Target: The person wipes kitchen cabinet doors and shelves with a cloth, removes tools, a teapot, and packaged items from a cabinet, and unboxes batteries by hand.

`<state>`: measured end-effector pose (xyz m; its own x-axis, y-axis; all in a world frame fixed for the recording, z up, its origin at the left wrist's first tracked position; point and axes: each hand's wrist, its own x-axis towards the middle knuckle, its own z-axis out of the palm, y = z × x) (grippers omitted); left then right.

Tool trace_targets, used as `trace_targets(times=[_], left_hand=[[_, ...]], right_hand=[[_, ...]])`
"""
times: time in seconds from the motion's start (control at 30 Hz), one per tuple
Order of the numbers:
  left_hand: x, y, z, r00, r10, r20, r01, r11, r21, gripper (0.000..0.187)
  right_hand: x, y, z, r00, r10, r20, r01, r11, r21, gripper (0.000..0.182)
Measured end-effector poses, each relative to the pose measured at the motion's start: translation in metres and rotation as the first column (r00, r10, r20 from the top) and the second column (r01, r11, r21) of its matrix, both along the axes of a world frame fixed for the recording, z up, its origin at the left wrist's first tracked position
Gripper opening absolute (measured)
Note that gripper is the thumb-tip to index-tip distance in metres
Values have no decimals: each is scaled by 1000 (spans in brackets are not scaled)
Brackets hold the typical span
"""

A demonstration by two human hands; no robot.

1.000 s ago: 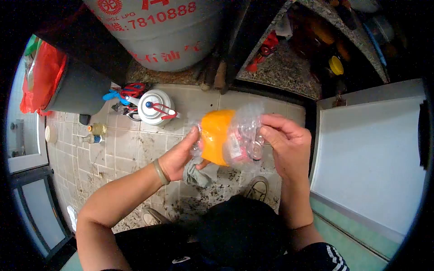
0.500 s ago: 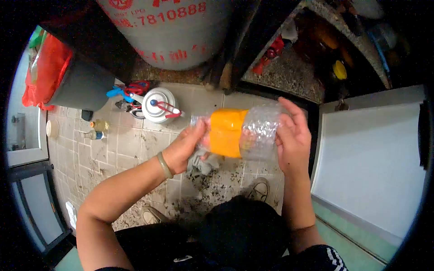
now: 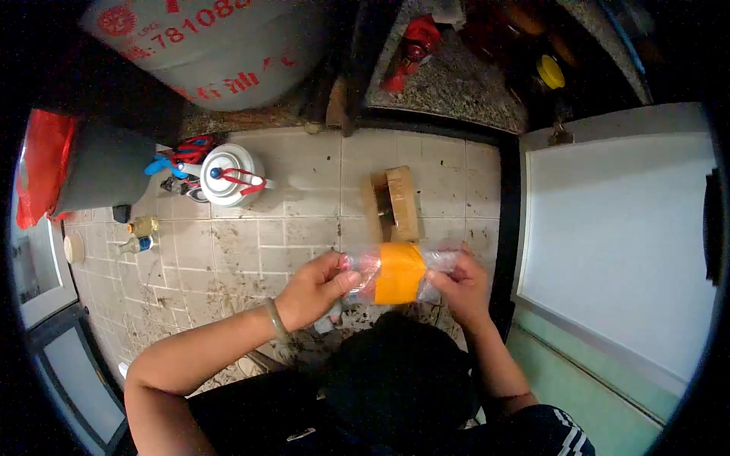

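Observation:
A bubble-wrapped package (image 3: 401, 273) with a wide orange band around its middle is held out in front of me. My left hand (image 3: 315, 289) grips its left end, thumb on top. At the right end, my right hand (image 3: 462, 286) pinches the clear wrap between thumb and fingers. Something reddish shows through the plastic on the left side; its kind is hidden. Just beyond the package an open cardboard box (image 3: 405, 201) lies on the tiled floor. A greyish cloth (image 3: 328, 322) is partly visible below my left hand.
A white teapot (image 3: 228, 175) with a red cord stands on the dirt-specked floor (image 3: 296, 182). Small bottles (image 3: 143, 226) lie to the left, near a grey bin (image 3: 106, 171) with a red bag. A gas cylinder (image 3: 228, 57) stands at the back; a white cabinet door (image 3: 616, 228) is at right.
The package has come lower and nearer to me, and both hands moved with it. My view has shifted, and the cardboard box behind the package now shows.

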<state>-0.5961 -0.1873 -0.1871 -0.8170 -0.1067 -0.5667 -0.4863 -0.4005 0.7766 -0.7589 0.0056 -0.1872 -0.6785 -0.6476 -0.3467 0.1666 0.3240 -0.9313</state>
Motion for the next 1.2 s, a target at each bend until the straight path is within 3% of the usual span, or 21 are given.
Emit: trace_targets(times=[0.03,0.1,0.13,0.23,0.3,0.37,0.4,0.43,0.5,0.53,0.57,0.63,0.67,0.7,0.77,0.83,0.93,1.0,1.07,1.13,1.2], left_hand=[[-7,-1,-2,1000,-6,3,6,1000,3,26],[-25,-3,-8,991,-92,-99,62,962,-267,25],[-41,-3,-9,975,-95,-201,-13,878,-478,27],[-92,-11,-4,971,-59,-233,-71,857,-510,27],[-114,-14,-6,967,-127,-223,-54,749,-660,27],[-122,-18,-24,972,-112,-205,-78,672,-736,25],[-124,-17,-33,977,-101,-186,-93,586,-805,23],[-120,-17,-36,978,-100,-184,-91,587,-805,23],[-106,-29,-47,971,-72,-228,-178,420,-890,23],[-99,-33,-56,983,-53,-175,-138,411,-901,28],[-96,-34,-65,985,-56,-165,-127,415,-901,28],[-91,-38,-70,976,124,-181,-219,533,-817,33],[-90,-41,-76,982,92,-167,-185,663,-725,34],[-91,-43,-79,981,96,-170,-190,662,-725,34],[-93,-43,-87,986,49,-159,-134,800,-584,32],[-97,-44,-91,985,29,-170,-123,809,-574,32],[-100,-45,-84,990,-3,-140,-81,802,-592,31],[-101,-42,-91,992,-31,-120,-50,785,-617,29],[-99,-41,-129,956,49,-290,-173,892,-417,39],[-95,-31,-101,966,57,-251,-185,832,-523,42],[-91,-19,-96,973,78,-215,-197,762,-617,45]], right_hand=[[-2,4,-2,1000,-6,3,6,1000,3,30],[-12,15,-2,998,65,-21,-68,980,-189,30],[-18,19,-2,998,64,-20,-67,980,-189,30],[-29,19,-1,983,53,-176,-83,983,-166,31],[-29,7,5,948,-111,-299,59,982,-177,33],[-26,-2,-5,925,-94,-369,38,987,-155,32],[-20,-13,-10,827,-5,-562,-8,1000,-21,31],[-16,-22,-16,691,104,-716,-26,993,119,30],[-14,-31,-44,768,139,-626,-103,990,93,31],[-11,-35,-52,828,184,-529,-181,982,59,33],[-9,-37,-54,834,183,-520,-178,982,60,33],[-5,-44,-48,876,186,-444,-160,983,95,46],[-4,-48,-43,875,188,-446,-163,982,94,46],[-3,-52,-39,861,179,-476,-135,983,125,50],[-7,-52,-36,842,180,-509,-110,980,164,54],[-14,-47,-41,632,376,-678,-238,926,292,54],[-18,-47,-54,721,296,-627,-222,955,196,49],[-14,-48,-59,681,357,-639,-205,931,301,49],[-14,-53,-59,626,396,-672,-162,909,385,49],[-11,-51,-54,662,542,-517,-221,801,557,57],[-10,-56,-41,665,548,-508,-252,805,538,61]])
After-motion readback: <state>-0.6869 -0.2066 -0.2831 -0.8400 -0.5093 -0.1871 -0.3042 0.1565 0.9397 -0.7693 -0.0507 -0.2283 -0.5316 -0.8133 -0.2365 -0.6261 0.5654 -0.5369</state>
